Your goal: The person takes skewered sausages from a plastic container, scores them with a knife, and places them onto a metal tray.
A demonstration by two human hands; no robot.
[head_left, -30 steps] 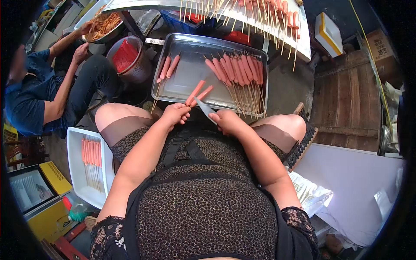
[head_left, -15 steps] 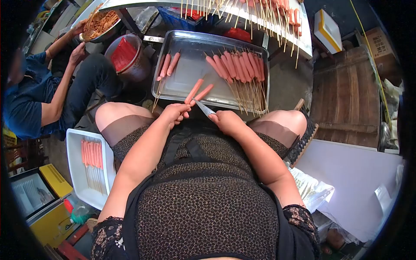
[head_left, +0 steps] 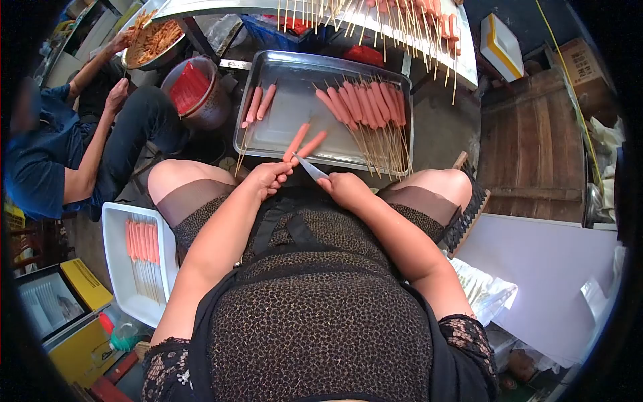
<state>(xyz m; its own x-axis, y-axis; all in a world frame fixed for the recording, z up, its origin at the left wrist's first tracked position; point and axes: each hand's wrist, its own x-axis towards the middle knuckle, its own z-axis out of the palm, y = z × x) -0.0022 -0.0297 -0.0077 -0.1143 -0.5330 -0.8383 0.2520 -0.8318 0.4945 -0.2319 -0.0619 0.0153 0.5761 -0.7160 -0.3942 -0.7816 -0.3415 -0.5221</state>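
the left hand [head_left: 268, 178] gripped two sausages [head_left: 297, 142]; the right hand [head_left: 348, 189] clutched a knife [head_left: 310, 167]. printing on the cardboard box [head_left: 577, 65] was too small to read.

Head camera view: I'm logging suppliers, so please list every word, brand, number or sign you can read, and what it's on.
No text can be read with certainty.
Cardboard box: dark printed characters, too small and blurred to read.
Yellow-fronted case: a small dark mark, too small to make out.
White plastic bag: faint marks, perhaps print, unreadable.
Knife: no marking can be made out.
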